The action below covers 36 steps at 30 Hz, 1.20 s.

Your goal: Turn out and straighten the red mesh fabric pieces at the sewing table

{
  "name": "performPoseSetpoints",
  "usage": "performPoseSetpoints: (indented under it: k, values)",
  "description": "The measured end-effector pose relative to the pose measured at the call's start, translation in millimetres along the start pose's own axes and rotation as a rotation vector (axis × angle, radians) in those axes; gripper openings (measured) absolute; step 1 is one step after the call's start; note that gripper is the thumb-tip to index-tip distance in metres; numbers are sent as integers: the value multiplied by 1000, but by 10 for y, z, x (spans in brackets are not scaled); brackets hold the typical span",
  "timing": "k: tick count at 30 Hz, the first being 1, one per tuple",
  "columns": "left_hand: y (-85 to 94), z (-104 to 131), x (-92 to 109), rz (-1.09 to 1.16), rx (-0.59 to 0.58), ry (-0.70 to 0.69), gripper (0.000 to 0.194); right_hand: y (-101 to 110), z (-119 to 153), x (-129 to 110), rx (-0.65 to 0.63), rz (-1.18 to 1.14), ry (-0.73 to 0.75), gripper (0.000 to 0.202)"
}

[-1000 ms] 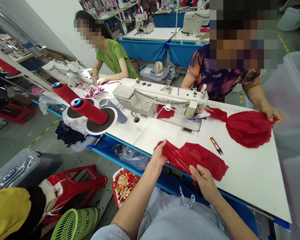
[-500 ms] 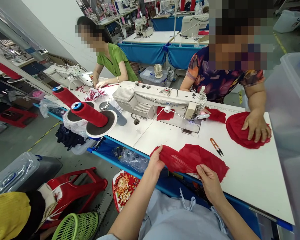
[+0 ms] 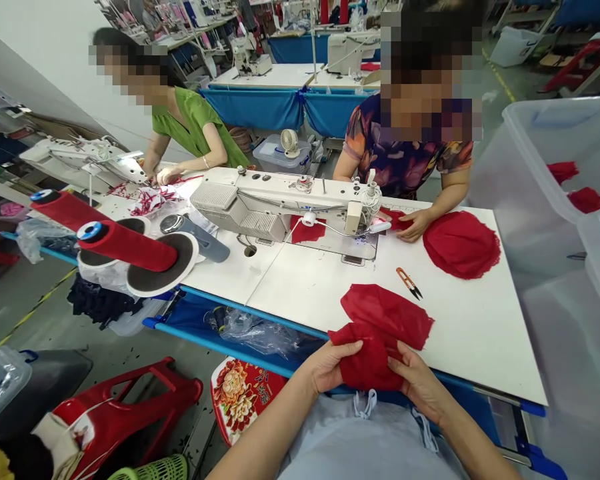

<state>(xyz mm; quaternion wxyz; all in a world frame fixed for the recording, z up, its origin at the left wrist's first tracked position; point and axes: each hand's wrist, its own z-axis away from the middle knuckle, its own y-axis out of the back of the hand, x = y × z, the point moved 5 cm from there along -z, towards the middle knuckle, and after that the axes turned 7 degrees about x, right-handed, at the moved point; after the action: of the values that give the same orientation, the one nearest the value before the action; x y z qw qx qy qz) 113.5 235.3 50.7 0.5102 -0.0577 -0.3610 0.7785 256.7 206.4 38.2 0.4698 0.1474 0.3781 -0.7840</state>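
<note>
Red fabric (image 3: 367, 363) is held between my two hands at the table's near edge, bunched and folded over. My left hand (image 3: 333, 365) pinches its left side, thumb on top. On the right side, my right hand (image 3: 414, 377) grips it with thumb and fingers. Part of the red cloth (image 3: 387, 313) lies on the white tabletop just beyond; whether it is one piece with the held part I cannot tell. Orange-handled thread snips (image 3: 409, 283) lie behind it. A round red fabric stack (image 3: 461, 245) rests farther right.
A white sewing machine (image 3: 285, 207) stands across the table, with red thread cones (image 3: 127, 245) at left. One person's hand (image 3: 415, 223) touches red fabric beside the machine; another person sits at far left. Clear plastic bins (image 3: 535, 200) stand at right.
My hands have come closer together and nearer my body, bunching the stretched fabric. The person's hand has moved from the round stack toward the machine. The view has shifted right.
</note>
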Motion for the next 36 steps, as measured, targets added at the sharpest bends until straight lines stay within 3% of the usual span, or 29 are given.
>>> performPoseSetpoints:
  k: [4,9,12,17,22,28,33,36]
  values:
    - [-55,-94,126,1,79,-53,26,285,10,-90,173,-22,121,51]
    - [-314,-391,424,-171,-4,-210,37,531,-126,-371,335,-48,340,53]
    - [-328,-626,497,-153,12,-274,39,639,-281,-408,451,25,425,46]
    - [-206,-726,439,-187,153,-240,36,724,-396,-293,516,34,409,54]
    - [-304,-649,542,-276,84,-340,43,739,-366,-371,517,50,521,58]
    - [18,-719,637,-333,408,-502,43,904,-489,-221,673,291,512,72]
    - [237,-725,534,-391,311,-721,50,957,-377,-245,799,659,583,60]
    - [350,-785,512,-390,270,-768,51,1027,-330,-307,824,738,604,47]
